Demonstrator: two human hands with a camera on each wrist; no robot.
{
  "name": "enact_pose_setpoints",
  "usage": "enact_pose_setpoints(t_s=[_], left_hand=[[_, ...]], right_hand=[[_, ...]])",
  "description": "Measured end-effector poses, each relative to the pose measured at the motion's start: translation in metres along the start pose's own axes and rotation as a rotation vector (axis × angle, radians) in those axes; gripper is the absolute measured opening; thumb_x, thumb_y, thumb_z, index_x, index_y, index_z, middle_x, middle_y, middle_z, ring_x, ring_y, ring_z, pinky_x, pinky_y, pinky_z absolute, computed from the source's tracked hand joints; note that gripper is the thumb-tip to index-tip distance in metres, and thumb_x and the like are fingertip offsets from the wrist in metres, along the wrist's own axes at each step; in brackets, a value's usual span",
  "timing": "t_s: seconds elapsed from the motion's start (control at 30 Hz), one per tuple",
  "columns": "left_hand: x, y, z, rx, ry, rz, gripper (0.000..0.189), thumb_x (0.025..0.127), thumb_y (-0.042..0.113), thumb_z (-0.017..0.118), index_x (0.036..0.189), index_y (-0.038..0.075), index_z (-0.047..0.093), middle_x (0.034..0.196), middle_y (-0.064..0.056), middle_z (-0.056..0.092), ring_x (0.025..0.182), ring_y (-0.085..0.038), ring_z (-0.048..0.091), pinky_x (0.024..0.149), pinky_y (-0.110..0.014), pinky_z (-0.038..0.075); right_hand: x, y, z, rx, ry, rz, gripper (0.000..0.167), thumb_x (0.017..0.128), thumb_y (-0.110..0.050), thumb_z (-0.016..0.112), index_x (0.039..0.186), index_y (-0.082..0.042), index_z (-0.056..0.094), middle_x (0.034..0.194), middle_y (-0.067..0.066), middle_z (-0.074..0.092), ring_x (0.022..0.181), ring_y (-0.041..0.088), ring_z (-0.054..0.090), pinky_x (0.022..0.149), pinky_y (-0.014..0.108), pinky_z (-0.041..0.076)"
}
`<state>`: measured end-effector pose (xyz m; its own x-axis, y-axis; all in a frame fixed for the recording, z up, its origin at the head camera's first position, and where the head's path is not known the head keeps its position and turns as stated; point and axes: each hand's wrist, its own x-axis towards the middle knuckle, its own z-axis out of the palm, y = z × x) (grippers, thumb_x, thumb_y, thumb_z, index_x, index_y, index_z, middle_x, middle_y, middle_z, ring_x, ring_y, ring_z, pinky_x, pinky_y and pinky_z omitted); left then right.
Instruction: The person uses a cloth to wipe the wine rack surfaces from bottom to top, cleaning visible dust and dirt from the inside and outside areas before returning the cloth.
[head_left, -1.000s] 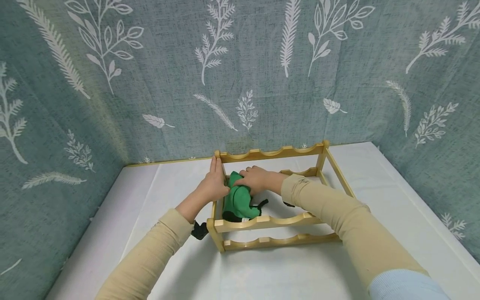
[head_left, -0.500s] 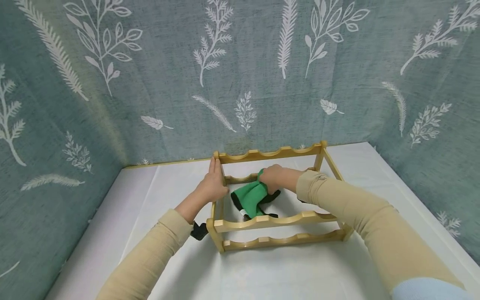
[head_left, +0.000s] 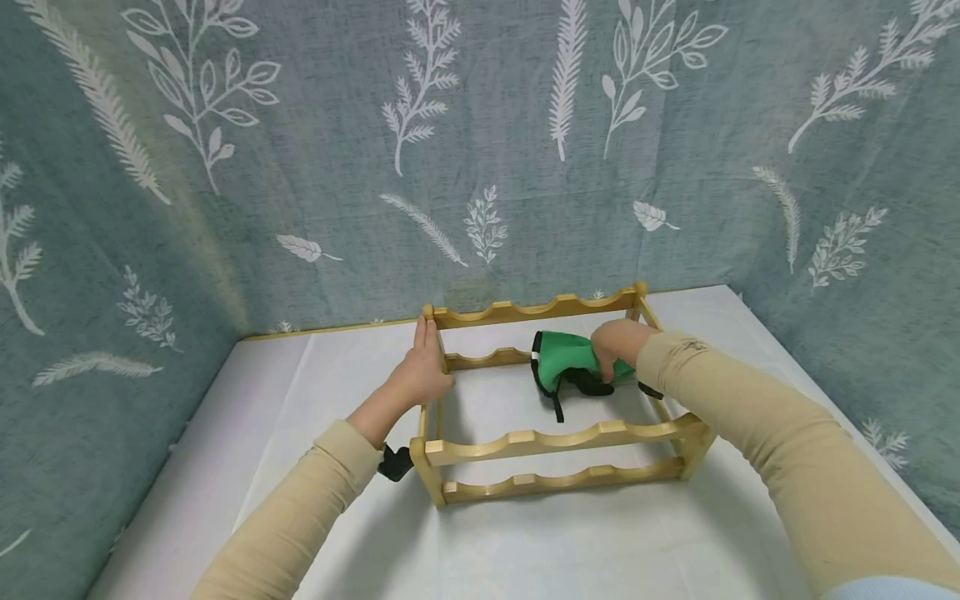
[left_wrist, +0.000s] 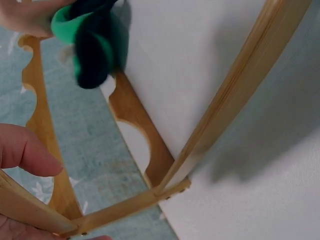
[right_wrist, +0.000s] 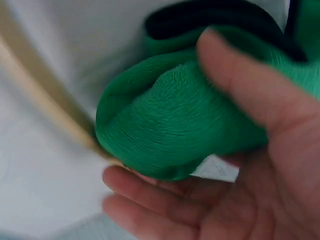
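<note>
A pale wooden rack (head_left: 525, 445) with scalloped rails stands on the white surface. Inside it, towards the right end, is a limp green cloth item (head_left: 561, 354) with black edging and a dangling black strap; its exact kind is unclear. My right hand (head_left: 621, 343) grips it; the right wrist view has the thumb pressing the green fabric (right_wrist: 170, 115) against the fingers. At the rack's left end my left hand (head_left: 420, 373) holds the upper side rail (left_wrist: 30, 202), thumb on the inner side, two fingers laid along towards the far corner. Part of the cloth hides behind my right hand.
Grey-green fabric walls (head_left: 337, 167) with white leaf prints enclose the back and sides. A white-covered table (head_left: 585, 542) extends around the rack. Small black pieces (head_left: 395, 462) show beneath my wrists.
My right hand has moved the green cloth item from the rack's left end to its right end, turning it so the black edge faces left. My left hand stays on the rail.
</note>
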<state>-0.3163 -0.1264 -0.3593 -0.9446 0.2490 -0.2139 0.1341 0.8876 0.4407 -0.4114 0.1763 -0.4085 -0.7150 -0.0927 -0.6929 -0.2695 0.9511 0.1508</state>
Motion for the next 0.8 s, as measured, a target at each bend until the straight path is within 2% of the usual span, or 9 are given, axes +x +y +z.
enact_pose_setpoints(t_s=[0.03,0.13,0.2,0.33,0.4,0.53,0.63,0.73,0.8], left_hand=[[0.0,0.0,0.0,0.001,-0.001,0.0,0.094,0.082,0.01,0.056,0.144,0.0,-0.013,0.149,-0.016,-0.024,0.096,-0.04,0.053,0.05,-0.029,0.038],[0.0,0.001,0.0,0.0,-0.005,0.003,0.094,0.082,0.01,0.056,0.144,0.0,-0.014,0.149,-0.016,-0.024,0.093,-0.038,0.054,0.05,-0.029,0.037],[0.001,0.001,0.0,-0.004,-0.011,-0.001,0.094,0.083,0.011,0.056,0.144,0.001,-0.014,0.149,-0.015,-0.025,0.085,-0.034,0.056,0.049,-0.029,0.037],[0.002,0.001,0.0,0.004,-0.014,-0.011,0.094,0.084,0.012,0.056,0.144,0.001,-0.014,0.149,-0.015,-0.025,0.073,-0.028,0.054,0.049,-0.029,0.036],[0.002,0.0,0.0,0.009,-0.007,-0.009,0.094,0.084,0.012,0.057,0.144,0.001,-0.014,0.149,-0.016,-0.025,0.087,-0.034,0.055,0.052,-0.03,0.038],[0.002,-0.002,0.001,0.015,0.007,-0.008,0.095,0.084,0.014,0.059,0.144,0.0,-0.013,0.149,-0.017,-0.024,0.109,-0.043,0.048,0.057,-0.032,0.041],[0.003,-0.003,0.002,0.02,0.014,-0.007,0.095,0.083,0.014,0.059,0.144,-0.001,-0.012,0.149,-0.017,-0.023,0.104,-0.04,0.051,0.058,-0.032,0.041],[0.004,-0.003,0.002,0.005,0.008,-0.007,0.094,0.083,0.013,0.057,0.144,0.001,-0.014,0.149,-0.016,-0.024,0.09,-0.037,0.055,0.056,-0.033,0.04],[0.004,-0.002,0.003,0.008,0.008,-0.009,0.093,0.084,0.013,0.057,0.144,0.001,-0.013,0.149,-0.016,-0.024,0.092,-0.037,0.055,0.059,-0.034,0.041]], right_hand=[[-0.007,-0.001,-0.003,0.122,-0.04,-0.002,0.091,0.068,-0.05,0.076,0.14,-0.008,0.038,0.142,0.024,0.032,0.124,0.042,0.037,0.094,0.051,0.039],[-0.055,-0.016,-0.013,0.497,-0.134,-0.002,0.096,0.08,-0.051,0.064,0.149,-0.013,0.009,0.151,0.023,0.007,0.134,0.044,0.018,0.102,0.055,0.029],[-0.071,-0.024,-0.017,0.644,-0.145,-0.016,0.093,0.085,-0.051,0.057,0.149,-0.016,0.0,0.151,0.022,-0.003,0.135,0.045,0.013,0.101,0.056,0.03],[-0.058,-0.033,-0.012,0.515,-0.039,-0.093,0.089,0.084,-0.053,0.056,0.149,-0.016,0.007,0.151,0.02,0.008,0.133,0.042,0.024,0.086,0.052,0.045],[-0.052,-0.041,-0.008,0.422,0.067,-0.123,0.084,0.084,-0.047,0.06,0.148,-0.015,0.016,0.149,0.02,0.018,0.13,0.039,0.03,0.076,0.048,0.05],[-0.044,-0.06,0.001,0.276,0.293,-0.19,0.063,0.085,-0.03,0.063,0.14,-0.01,0.038,0.137,0.018,0.041,0.121,0.034,0.042,0.078,0.041,0.049],[-0.042,-0.074,0.002,0.286,0.363,-0.246,0.052,0.087,-0.021,0.059,0.136,-0.009,0.043,0.132,0.016,0.048,0.106,0.03,0.054,0.073,0.039,0.05],[-0.043,-0.087,-0.003,0.433,0.358,-0.307,0.055,0.088,-0.021,0.057,0.139,-0.013,0.039,0.134,0.016,0.045,0.093,0.025,0.057,0.061,0.04,0.053],[-0.042,-0.095,-0.006,0.518,0.369,-0.369,0.058,0.089,-0.025,0.058,0.141,-0.016,0.035,0.132,0.017,0.046,0.086,0.026,0.059,0.058,0.042,0.053]])
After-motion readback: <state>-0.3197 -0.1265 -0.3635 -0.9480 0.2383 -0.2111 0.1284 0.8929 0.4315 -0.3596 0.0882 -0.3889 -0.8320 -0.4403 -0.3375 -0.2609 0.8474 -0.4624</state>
